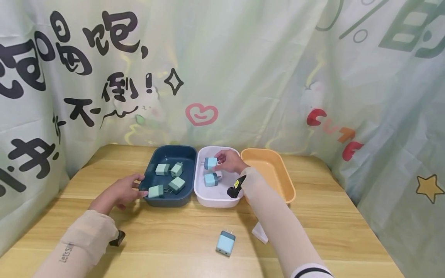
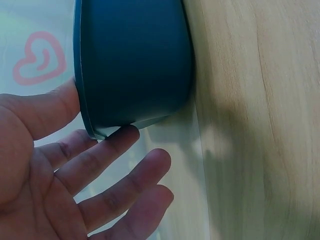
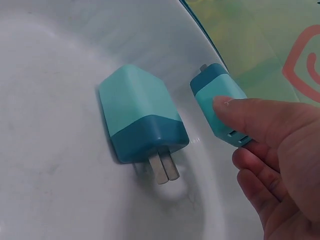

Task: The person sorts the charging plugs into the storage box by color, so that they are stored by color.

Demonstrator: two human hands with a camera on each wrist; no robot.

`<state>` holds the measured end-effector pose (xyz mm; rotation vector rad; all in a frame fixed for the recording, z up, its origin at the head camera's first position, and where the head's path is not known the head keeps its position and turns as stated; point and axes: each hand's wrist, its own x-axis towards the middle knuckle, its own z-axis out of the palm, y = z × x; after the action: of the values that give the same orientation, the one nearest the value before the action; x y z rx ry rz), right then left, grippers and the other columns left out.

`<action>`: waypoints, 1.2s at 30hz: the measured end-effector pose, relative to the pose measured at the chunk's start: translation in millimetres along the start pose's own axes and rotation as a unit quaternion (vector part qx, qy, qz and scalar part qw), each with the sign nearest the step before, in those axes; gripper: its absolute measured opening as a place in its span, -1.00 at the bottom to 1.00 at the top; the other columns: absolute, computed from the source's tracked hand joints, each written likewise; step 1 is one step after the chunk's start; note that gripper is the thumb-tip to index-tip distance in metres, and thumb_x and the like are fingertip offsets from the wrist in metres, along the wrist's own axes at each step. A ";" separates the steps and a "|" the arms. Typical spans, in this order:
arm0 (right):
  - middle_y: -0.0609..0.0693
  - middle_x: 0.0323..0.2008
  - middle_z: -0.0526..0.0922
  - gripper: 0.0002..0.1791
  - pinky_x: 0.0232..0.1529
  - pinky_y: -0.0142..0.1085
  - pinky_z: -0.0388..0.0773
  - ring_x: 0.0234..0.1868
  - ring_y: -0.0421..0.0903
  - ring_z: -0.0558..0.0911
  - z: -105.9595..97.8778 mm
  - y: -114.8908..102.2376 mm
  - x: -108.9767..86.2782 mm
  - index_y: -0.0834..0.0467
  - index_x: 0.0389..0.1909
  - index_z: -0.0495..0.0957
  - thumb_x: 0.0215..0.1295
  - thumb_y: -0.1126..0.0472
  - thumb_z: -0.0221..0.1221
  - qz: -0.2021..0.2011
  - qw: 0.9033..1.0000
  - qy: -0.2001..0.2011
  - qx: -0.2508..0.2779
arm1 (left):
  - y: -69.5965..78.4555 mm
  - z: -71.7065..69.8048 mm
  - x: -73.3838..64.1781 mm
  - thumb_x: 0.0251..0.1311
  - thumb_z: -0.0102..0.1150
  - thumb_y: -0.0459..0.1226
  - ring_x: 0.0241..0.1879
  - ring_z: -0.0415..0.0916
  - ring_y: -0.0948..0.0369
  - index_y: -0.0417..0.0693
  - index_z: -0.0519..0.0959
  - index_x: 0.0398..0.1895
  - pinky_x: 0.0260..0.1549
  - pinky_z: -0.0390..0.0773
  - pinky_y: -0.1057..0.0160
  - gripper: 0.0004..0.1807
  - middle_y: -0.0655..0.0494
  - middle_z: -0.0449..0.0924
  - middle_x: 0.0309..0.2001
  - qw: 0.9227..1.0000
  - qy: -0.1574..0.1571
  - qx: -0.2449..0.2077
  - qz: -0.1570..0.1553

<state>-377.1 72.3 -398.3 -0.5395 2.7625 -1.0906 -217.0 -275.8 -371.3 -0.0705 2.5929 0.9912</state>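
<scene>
My right hand pinches a light-blue plug charger between thumb and fingers, over the far part of the white bin. Beneath it in that bin lies another light-blue charger, its two prongs pointing toward the near side of the right wrist view. At the left, my left hand holds the rim of the dark blue bin, thumb at the edge and a finger against the outer wall, the other fingers spread. Inside this bin are several pale green chargers.
A yellow bin stands right of the white one, partly behind my right forearm. On the table's near part lie one light-blue charger and a small white block beside the sleeve. A printed curtain hangs behind the table.
</scene>
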 end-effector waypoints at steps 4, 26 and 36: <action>0.02 -0.22 0.66 -0.56 -0.09 -0.32 0.55 -0.17 -0.08 0.60 -1.0 3.2 -1.9 0.21 -0.08 0.61 0.00 0.21 0.49 -0.010 1.000 0.008 0.013 | 0.5 1.6 1.5 0.25 0.27 -0.13 0.04 0.40 -0.29 -0.27 0.12 0.38 -0.49 0.62 0.02 -0.22 -0.50 0.17 0.30 1.000 -0.001 -0.001 0.002; 0.26 -0.04 0.60 -0.49 0.05 -0.24 0.52 -0.01 0.15 0.58 -26.3 -8.3 -48.4 0.33 0.02 0.52 0.02 0.34 0.44 -0.117 0.992 -0.014 0.039 | -0.9 0.5 0.6 0.26 0.25 -0.12 0.04 0.41 -0.30 -0.29 0.09 0.39 -0.50 0.61 0.01 -0.21 -0.52 0.17 0.30 1.000 -0.005 -0.005 0.012; 0.07 -0.14 0.62 -0.51 0.07 -0.20 0.51 -0.05 0.13 0.60 -30.8 -11.0 -80.2 0.34 -0.03 0.54 0.00 0.34 0.46 -0.157 0.986 -0.017 0.052 | 1.3 0.2 -1.2 0.27 0.25 -0.13 0.00 0.46 -0.26 -0.29 0.09 0.38 -0.49 0.61 0.00 -0.22 -0.53 0.16 0.29 1.000 -0.008 -0.005 0.004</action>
<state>-306.9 114.2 -369.6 -0.9935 2.6306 -1.2648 -216.1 -274.8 -370.2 -0.0552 2.5763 1.0039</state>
